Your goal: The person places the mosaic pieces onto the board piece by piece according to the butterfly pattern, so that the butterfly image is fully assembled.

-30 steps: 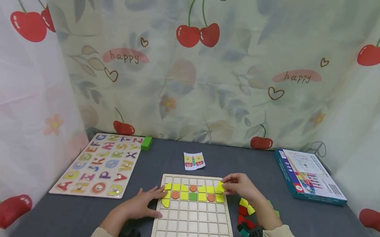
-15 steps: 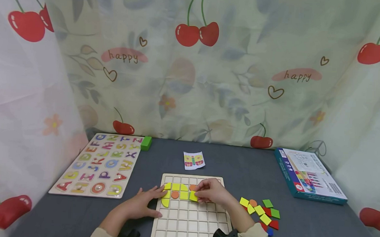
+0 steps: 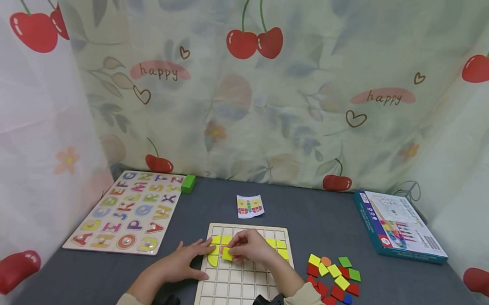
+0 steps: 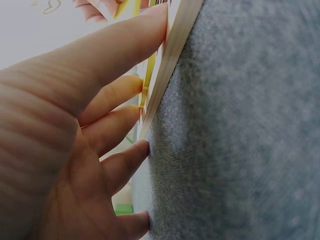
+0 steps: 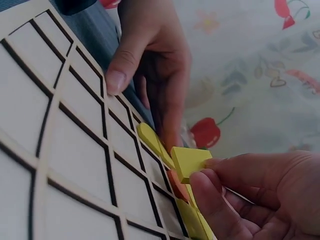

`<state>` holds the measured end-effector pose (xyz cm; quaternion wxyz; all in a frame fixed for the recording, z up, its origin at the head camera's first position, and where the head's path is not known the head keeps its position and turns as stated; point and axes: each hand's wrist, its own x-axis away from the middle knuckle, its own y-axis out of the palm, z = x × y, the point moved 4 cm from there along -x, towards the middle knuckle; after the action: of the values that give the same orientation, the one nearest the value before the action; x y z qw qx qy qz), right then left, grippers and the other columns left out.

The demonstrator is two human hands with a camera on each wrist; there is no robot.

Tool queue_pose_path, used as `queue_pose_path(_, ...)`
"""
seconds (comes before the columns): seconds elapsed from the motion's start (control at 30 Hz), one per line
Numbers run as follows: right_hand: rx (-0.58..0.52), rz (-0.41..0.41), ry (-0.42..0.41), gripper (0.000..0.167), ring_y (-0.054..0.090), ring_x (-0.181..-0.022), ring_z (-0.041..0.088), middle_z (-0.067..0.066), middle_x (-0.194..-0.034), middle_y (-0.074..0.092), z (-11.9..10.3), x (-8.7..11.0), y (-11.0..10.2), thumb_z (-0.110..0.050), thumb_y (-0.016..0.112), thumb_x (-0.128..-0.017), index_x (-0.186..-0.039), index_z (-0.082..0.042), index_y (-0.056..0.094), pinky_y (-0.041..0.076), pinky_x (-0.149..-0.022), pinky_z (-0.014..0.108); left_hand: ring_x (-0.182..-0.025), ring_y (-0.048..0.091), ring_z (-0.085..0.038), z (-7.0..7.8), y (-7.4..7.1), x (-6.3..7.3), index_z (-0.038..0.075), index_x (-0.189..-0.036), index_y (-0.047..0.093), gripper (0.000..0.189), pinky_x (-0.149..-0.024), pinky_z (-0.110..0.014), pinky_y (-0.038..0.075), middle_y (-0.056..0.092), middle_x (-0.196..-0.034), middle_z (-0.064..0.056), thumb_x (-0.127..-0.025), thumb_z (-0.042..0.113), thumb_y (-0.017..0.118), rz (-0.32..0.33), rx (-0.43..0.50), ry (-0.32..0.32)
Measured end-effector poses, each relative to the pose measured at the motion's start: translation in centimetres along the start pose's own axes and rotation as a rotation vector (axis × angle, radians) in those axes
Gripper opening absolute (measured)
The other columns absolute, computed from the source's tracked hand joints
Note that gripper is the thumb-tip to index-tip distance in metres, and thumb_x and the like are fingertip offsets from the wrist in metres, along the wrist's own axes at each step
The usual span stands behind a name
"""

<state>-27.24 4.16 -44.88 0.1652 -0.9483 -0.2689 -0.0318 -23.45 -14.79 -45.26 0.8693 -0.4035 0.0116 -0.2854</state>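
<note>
A yellow tile (image 3: 227, 254) is pinched between the thumb and fingers of the right hand (image 3: 249, 246), which is closed only as far as the tile allows. It sits on the left part of the grid board's (image 3: 248, 278) filled rows, and the right wrist view shows it tilted above the orange disc (image 5: 176, 185). Half a second ago a yellow tile was in this hand over the board's middle; now the hand is further left, uncovering yellow pieces (image 3: 282, 254) at the right end. I judge the held tile not yet seated, its cell undecided by these frames.

The left hand (image 3: 185, 259) is spread, gripping nothing, its fingertips on the board's left side as before. Loose tiles (image 3: 341, 283) lie right of the board, unpinched.

Past the board, a picture card (image 3: 250, 206) lies near the table's (image 3: 208, 206) far edge. An alphabet board (image 3: 112, 248) lies toward its far left corner, touching a green block (image 3: 188, 185); a box (image 3: 398, 225) lies toward its far right corner.
</note>
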Motion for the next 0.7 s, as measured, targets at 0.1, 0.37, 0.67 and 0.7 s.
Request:
queue_pose_path(0.1, 0.013, -0.019, -0.001, 0.01, 0.061, -0.058, 0.009, 0.003, -0.073, 0.065, 0.05, -0.16, 0.49, -0.005, 0.068, -0.082, -0.088, 0.003, 0.067, 0.056, -0.059, 0.023, -0.142, 0.019, -0.037, 0.02, -0.02, -0.09, 0.015, -0.139, 0.046, 0.073, -0.104, -0.073, 0.001, 0.031, -0.152, -0.008, -0.076, 0.038, 0.074, 0.006, -0.01, 0.001)
queue_pose_path(0.37, 0.099, -0.009, -0.008, 0.008, 0.057, -0.055, 0.01, 0.005, -0.07, 0.066, 0.01, -0.02, 0.96, -0.005, 0.069, -0.081, -0.085, 0.001, 0.069, 0.053, -0.056, 0.022, -0.143, 0.018, -0.036, 0.0, -0.04, -0.07, 0.015, -0.14, 0.045, 0.074, -0.104, -0.073, 0.001, 0.03, -0.153, -0.007, -0.076, 0.039, 0.074, 0.009, -0.018, -0.005)
queue_pose_path(0.67, 0.134, -0.041, -0.035, 0.009, 0.059, -0.057, 0.011, 0.008, -0.074, 0.068, -0.31, 0.16, 1.0, -0.003, 0.068, -0.082, -0.089, 0.0, 0.071, 0.054, -0.058, 0.023, -0.142, 0.02, -0.035, 0.11, 0.01, 0.19, 0.012, -0.142, 0.04, 0.08, -0.106, -0.071, 0.0, 0.029, -0.153, -0.009, -0.076, 0.038, 0.075, 0.022, 0.001, -0.006)
queue_pose_path(0.7, 0.133, -0.046, -0.037, 0.009, 0.059, -0.057, 0.011, 0.009, -0.075, 0.068, -0.32, 0.12, 1.0, -0.003, 0.067, -0.082, -0.089, 0.001, 0.071, 0.054, -0.058, 0.023, -0.142, 0.02, -0.035, 0.09, 0.02, 0.17, 0.012, -0.142, 0.04, 0.08, -0.106, -0.071, 0.0, 0.029, -0.153, -0.009, -0.075, 0.038, 0.075, 0.022, 0.001, -0.008)
